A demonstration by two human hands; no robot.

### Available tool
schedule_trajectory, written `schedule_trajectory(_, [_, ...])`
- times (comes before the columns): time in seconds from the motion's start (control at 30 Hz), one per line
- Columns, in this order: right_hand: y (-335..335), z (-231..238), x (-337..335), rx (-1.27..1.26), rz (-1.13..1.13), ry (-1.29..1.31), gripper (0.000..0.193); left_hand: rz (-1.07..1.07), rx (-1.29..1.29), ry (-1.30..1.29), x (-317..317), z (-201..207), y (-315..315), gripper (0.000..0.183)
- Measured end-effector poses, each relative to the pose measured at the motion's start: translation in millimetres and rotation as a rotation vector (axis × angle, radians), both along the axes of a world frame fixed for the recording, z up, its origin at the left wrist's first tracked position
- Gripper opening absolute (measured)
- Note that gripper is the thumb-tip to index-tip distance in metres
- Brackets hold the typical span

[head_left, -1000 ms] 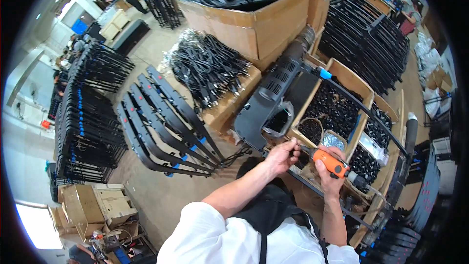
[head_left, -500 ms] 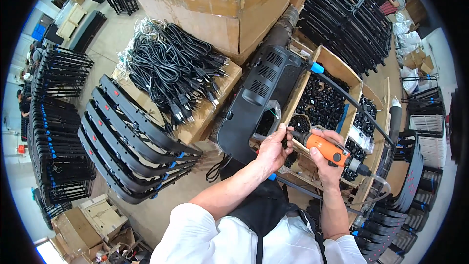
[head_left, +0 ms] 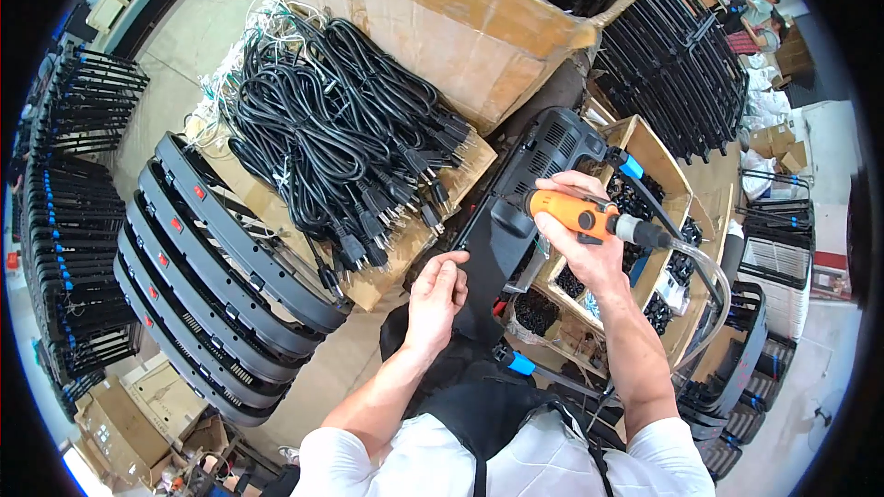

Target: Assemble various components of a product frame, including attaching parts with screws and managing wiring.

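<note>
An orange-bodied air screwdriver (head_left: 575, 213) with a clear hose at its back end is gripped in my right hand (head_left: 589, 253), held over the black plastic housing (head_left: 490, 267). Vent slots mark the far part of that housing. My left hand (head_left: 436, 299) is closed in a pinch by the housing's left edge. Whatever lies between its fingertips is too small and dark to make out. The screwdriver's front end points left, and its tip is hard to tell against the black plastic.
Bundled black power cords (head_left: 341, 129) lie on a cardboard box at the left, with stacked curved black frames (head_left: 230, 258) nearer. A large carton (head_left: 424, 18) stands beyond. Wooden bins (head_left: 658, 161) of small black parts sit at the right. A clear hose (head_left: 718, 285) loops beside my right forearm.
My hands have separated: the left moved left to the housing's edge, the right lifted the screwdriver up and left from the bins. The view has shifted too.
</note>
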State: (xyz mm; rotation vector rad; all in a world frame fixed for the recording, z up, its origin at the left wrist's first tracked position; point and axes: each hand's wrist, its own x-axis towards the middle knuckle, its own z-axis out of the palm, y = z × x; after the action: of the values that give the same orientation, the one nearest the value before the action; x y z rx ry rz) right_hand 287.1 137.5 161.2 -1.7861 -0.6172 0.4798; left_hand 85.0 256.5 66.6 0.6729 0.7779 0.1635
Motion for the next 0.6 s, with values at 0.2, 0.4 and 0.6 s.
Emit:
schedule_trajectory(0.2, [22.0,-7.6,4.4,-0.103,0.020,0.029,0.047,-0.042,-0.199,-0.088,-17.0,-16.1,-7.0,0.030])
schedule_trajectory(0.4, [33.8,-7.1,11.0,-0.170,0.144,-0.107,0.047,-0.151,-0.179,-0.068,-19.7,-29.9,-13.8,0.032])
schedule_trajectory(0.6, [46.4,0.3,10.1,-0.257,0.199,-0.152,0.042,-0.172,-0.180,-0.124,-20.7,-33.5,-13.0,0.030])
